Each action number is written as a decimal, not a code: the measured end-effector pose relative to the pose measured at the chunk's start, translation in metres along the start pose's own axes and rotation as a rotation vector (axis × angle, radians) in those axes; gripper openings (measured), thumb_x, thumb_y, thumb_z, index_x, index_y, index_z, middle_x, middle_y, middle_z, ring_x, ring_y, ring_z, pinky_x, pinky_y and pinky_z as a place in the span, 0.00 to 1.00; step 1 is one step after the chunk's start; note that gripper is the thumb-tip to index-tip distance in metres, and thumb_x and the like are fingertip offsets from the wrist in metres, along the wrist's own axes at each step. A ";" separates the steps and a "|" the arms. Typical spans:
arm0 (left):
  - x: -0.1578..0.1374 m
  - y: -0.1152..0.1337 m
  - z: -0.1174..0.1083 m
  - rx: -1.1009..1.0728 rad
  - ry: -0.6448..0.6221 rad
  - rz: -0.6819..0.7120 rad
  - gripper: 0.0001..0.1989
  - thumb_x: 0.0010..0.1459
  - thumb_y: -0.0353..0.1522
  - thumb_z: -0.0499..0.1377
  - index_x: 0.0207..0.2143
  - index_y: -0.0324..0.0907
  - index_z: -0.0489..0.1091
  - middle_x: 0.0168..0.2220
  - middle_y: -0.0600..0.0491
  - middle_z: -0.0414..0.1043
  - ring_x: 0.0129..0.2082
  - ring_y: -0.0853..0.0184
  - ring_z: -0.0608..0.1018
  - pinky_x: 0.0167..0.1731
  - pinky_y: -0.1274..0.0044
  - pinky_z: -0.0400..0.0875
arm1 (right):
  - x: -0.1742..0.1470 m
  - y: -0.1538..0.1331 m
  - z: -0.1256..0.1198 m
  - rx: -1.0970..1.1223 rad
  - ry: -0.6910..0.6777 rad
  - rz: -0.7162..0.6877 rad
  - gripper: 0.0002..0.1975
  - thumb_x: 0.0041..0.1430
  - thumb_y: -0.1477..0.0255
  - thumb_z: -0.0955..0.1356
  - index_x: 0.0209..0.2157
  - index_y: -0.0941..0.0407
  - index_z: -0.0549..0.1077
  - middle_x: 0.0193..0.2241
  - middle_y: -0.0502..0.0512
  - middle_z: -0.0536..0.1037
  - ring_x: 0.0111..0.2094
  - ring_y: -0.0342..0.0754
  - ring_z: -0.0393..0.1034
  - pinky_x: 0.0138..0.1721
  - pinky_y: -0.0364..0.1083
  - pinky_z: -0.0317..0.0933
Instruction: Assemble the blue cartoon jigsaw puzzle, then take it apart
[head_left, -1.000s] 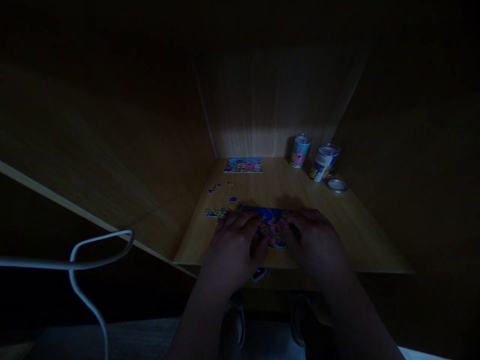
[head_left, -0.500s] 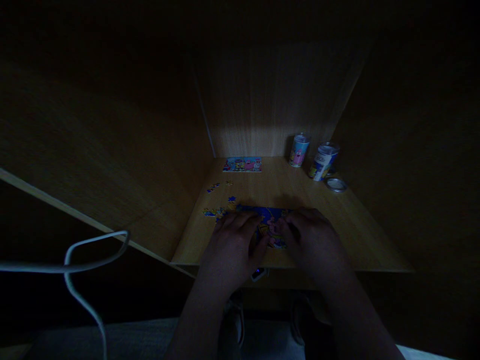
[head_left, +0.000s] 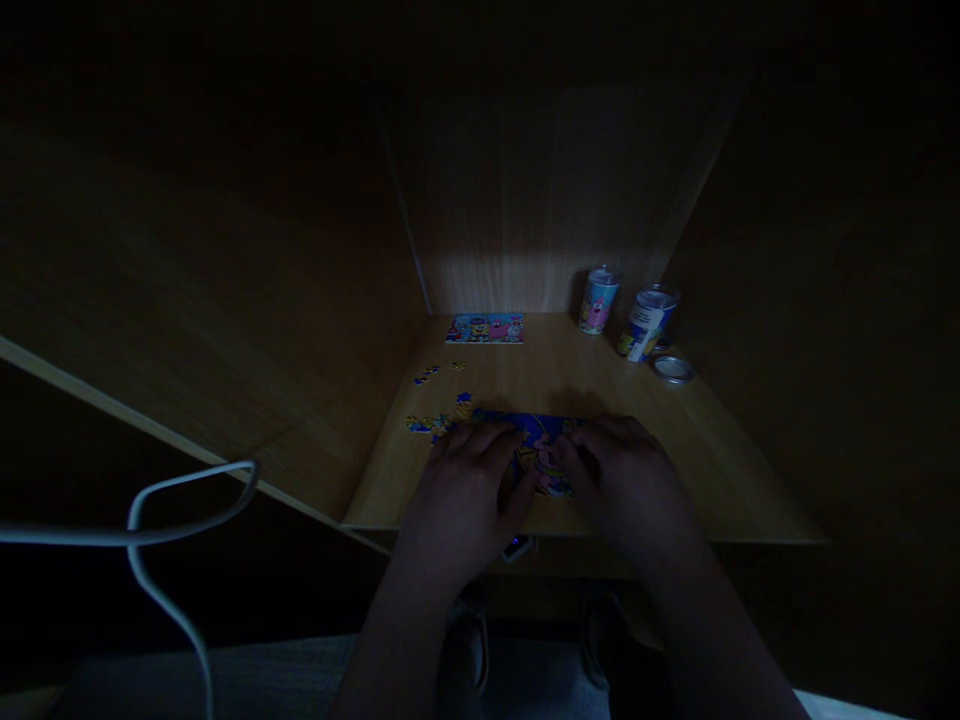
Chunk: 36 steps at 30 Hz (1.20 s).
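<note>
Across the wooden shelf [head_left: 735, 485], two hands at work! Left hand [head_left: 466, 478] arches over one end, thumb parted from forefinger; right hand [head_left: 626, 468] curls over the other, and whether its fingertips pinch anything, we can't tell in this gloom. Between and beneath them lies the dark-blue jigsaw [head_left: 538, 430], flat, its long axis running from one hand to the other, and neither looks clearly nearer. Beyond the left fingertips, out to their left, sits the cluster of loose pieces [head_left: 429, 425]; just ahead of those knuckles, one blue piece [head_left: 464, 398]. Left is nearer to both!
</note>
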<state>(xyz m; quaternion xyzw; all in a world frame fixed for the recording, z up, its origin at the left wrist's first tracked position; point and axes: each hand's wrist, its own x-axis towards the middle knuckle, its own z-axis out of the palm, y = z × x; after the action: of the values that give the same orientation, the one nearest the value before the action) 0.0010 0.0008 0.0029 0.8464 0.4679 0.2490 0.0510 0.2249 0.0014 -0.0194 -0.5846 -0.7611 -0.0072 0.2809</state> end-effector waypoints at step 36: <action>0.000 0.000 0.001 0.000 0.002 0.009 0.15 0.72 0.37 0.64 0.59 0.49 0.77 0.60 0.47 0.80 0.60 0.51 0.80 0.64 0.51 0.75 | 0.000 0.000 -0.001 0.012 -0.007 0.002 0.12 0.76 0.65 0.65 0.38 0.51 0.78 0.38 0.59 0.82 0.43 0.57 0.75 0.47 0.55 0.67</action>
<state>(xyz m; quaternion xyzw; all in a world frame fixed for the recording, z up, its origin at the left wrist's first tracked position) 0.0008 0.0010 0.0021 0.8484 0.4640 0.2500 0.0496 0.2255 0.0012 -0.0191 -0.5838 -0.7615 0.0000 0.2817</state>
